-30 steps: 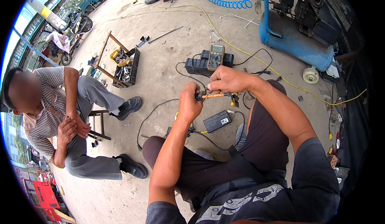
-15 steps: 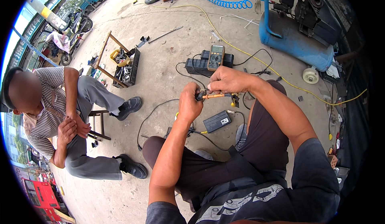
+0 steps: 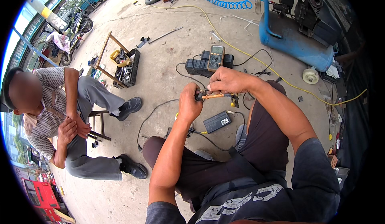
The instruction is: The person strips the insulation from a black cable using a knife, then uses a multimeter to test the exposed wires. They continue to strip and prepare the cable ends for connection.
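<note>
My left hand (image 3: 190, 103) is closed around a small black connector (image 3: 199, 96); its finer detail is too small to make out. Just across from it, my right hand (image 3: 230, 81) has its fingers pinched together at the connector's upper end, on something tiny there. A slim orange-handled tool (image 3: 214, 96) lies crosswise beneath the right fingers, and I cannot tell which hand carries it. By its right end is a black and yellow piece (image 3: 234, 101). Beyond my hands a multimeter (image 3: 216, 57) leans on a black battery pack (image 3: 194, 66). Below them, a black charger box (image 3: 217, 121) rests on the ground.
A person (image 3: 72, 123) sits on a stool at the left, hands together. Near them stands a black crate of tools (image 3: 128, 69). A blue air compressor (image 3: 296, 43) occupies the far right. Black cables and a yellow hose (image 3: 240, 37) run over the concrete.
</note>
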`<state>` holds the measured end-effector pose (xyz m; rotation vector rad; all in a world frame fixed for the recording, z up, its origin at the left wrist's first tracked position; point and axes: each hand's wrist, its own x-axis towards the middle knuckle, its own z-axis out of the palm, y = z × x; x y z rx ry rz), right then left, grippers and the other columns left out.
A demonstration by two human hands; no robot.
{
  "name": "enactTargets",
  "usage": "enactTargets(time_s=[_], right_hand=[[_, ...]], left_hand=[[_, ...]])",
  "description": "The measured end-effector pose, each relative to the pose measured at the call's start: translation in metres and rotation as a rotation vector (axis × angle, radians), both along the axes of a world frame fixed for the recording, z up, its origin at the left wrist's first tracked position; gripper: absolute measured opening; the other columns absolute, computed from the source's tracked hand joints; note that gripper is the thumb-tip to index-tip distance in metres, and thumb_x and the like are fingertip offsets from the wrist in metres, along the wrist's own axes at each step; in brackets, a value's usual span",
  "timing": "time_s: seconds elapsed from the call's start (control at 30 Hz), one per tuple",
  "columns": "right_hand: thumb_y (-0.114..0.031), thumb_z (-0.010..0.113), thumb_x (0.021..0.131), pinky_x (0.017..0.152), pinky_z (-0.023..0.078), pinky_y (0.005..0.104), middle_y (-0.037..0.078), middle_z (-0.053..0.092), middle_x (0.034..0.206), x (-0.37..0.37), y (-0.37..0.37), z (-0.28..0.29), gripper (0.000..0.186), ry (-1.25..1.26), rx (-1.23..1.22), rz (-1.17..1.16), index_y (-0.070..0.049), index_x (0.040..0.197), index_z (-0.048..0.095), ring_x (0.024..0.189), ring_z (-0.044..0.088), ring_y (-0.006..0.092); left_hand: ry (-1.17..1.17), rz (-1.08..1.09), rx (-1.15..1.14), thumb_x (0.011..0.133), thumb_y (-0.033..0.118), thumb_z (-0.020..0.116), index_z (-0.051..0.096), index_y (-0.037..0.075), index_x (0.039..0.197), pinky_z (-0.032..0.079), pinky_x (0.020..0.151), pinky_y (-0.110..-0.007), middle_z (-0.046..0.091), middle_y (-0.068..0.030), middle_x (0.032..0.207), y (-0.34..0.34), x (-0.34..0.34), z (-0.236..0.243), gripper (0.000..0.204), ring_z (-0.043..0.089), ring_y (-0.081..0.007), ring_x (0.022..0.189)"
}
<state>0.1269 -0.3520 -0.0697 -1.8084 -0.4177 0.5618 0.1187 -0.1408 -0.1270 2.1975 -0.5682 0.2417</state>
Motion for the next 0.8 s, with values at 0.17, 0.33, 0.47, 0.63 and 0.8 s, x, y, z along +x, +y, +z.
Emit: enactTargets(time_s=[0.17, 0.33, 0.47, 0.63, 0.8], right_hand=[[-0.018, 0.061, 0.093, 0.05, 0.037, 0.0246, 0.0, 0.057, 0.064, -0.0008, -0.0003, 0.0018, 0.027, 0.039, 0.018, -0.009, 0.006, 0.086, 0.07, 0.054, 0.045, 0.0057], [-0.017, 0.061, 0.093, 0.049, 0.036, 0.0238, 0.002, 0.058, 0.065, -0.0002, -0.0011, 0.0008, 0.026, 0.077, 0.032, -0.029, 0.008, 0.089, 0.07, 0.054, 0.045, 0.0056], [-0.017, 0.061, 0.093, 0.048, 0.036, 0.0235, 0.002, 0.059, 0.065, -0.0011, -0.0011, 0.0037, 0.027, 0.095, 0.035, -0.038, 0.008, 0.089, 0.07, 0.053, 0.045, 0.0053], [-0.017, 0.061, 0.093, 0.047, 0.035, 0.0231, 0.002, 0.059, 0.066, -0.0006, -0.0013, 0.0035, 0.026, 0.087, 0.041, -0.04, 0.008, 0.089, 0.07, 0.052, 0.045, 0.005], [-0.017, 0.061, 0.093, 0.047, 0.035, 0.0231, 0.001, 0.058, 0.065, 0.0009, -0.0028, 0.0, 0.027, 0.078, 0.043, -0.034, 0.007, 0.087, 0.07, 0.052, 0.044, 0.0047]], left_hand=[[-0.002, -0.004, 0.005, 0.068, -0.013, 0.06, 0.049, 0.0, 0.082, 0.041, 0.065, -0.048, 0.054, -0.0212, 0.079, 0.0014, 0.0007, -0.0018, 0.022, 0.053, -0.0447, 0.078], [-0.003, -0.001, 0.001, 0.068, -0.012, 0.06, 0.047, 0.0, 0.082, 0.041, 0.066, -0.048, 0.054, -0.0214, 0.079, 0.0011, 0.0007, -0.0015, 0.022, 0.052, -0.0451, 0.078], [0.01, 0.005, -0.002, 0.068, -0.012, 0.06, 0.046, 0.0, 0.081, 0.041, 0.065, -0.048, 0.053, -0.0214, 0.078, 0.0011, 0.0001, -0.0009, 0.023, 0.052, -0.0451, 0.077], [0.015, 0.009, 0.002, 0.069, -0.012, 0.061, 0.045, 0.0, 0.081, 0.04, 0.065, -0.047, 0.052, -0.0212, 0.077, 0.0017, 0.0007, -0.001, 0.023, 0.05, -0.0448, 0.076], [0.051, 0.012, -0.002, 0.069, -0.011, 0.062, 0.045, -0.001, 0.081, 0.04, 0.065, -0.047, 0.052, -0.0212, 0.077, 0.0011, 0.0004, 0.0005, 0.023, 0.05, -0.0444, 0.075]])
